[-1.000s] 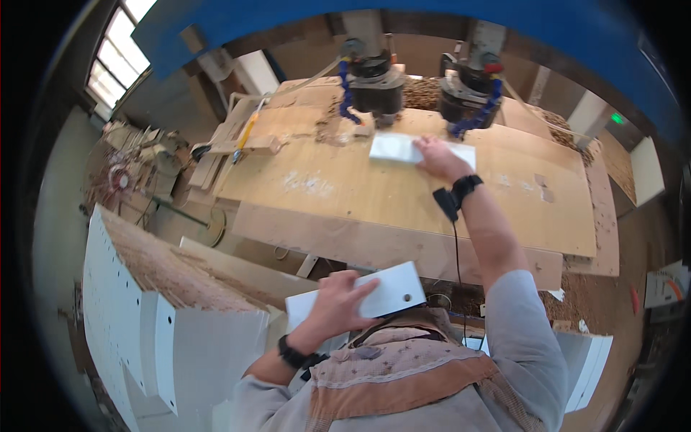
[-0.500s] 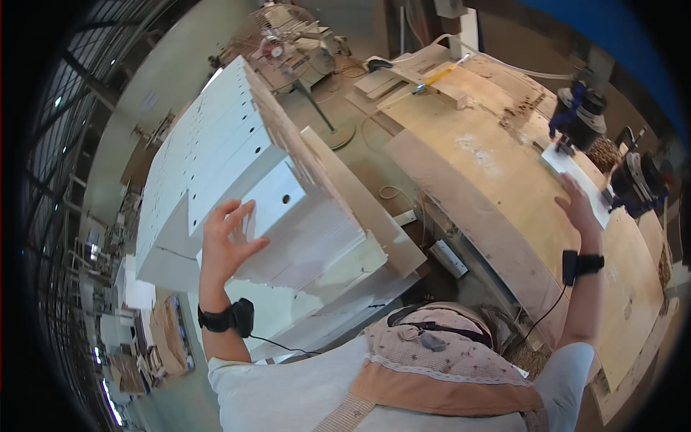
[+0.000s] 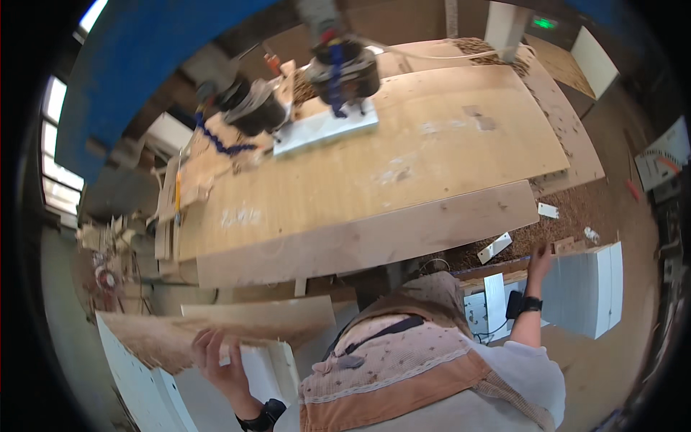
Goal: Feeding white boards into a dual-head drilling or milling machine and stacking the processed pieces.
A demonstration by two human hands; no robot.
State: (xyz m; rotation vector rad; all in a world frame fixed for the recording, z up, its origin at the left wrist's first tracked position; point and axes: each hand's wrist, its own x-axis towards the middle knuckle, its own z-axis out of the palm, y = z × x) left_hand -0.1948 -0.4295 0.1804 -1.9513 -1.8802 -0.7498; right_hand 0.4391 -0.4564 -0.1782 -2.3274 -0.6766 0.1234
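Observation:
My left hand [image 3: 221, 366] is at the lower left, fingers apart and slightly curled, over the stack of white boards [image 3: 155, 392]. It seems to hold nothing. On the right, my right hand [image 3: 540, 263] reaches out beside a second stack of white boards [image 3: 586, 291]; its fingers are small and blurred, so I cannot see whether they grip anything. A white board [image 3: 327, 132] lies flat on the plywood worktop [image 3: 374, 187], under two dark drill heads, the left one [image 3: 253, 108] and the right one [image 3: 347, 75], with blue hoses.
A blue machine body [image 3: 158, 65] overhangs the far left. Small white offcuts, one a drilled strip [image 3: 495, 248], lie among wood chips past the worktop's near right edge. A yellow-handled tool [image 3: 178, 191] lies at the worktop's left end. A brown panel [image 3: 259, 317] stands behind the left stack.
My view has swung right, bringing the worktop to the centre and the right-hand stack into sight. My right hand has moved from near the white board under the drills to the right stack.

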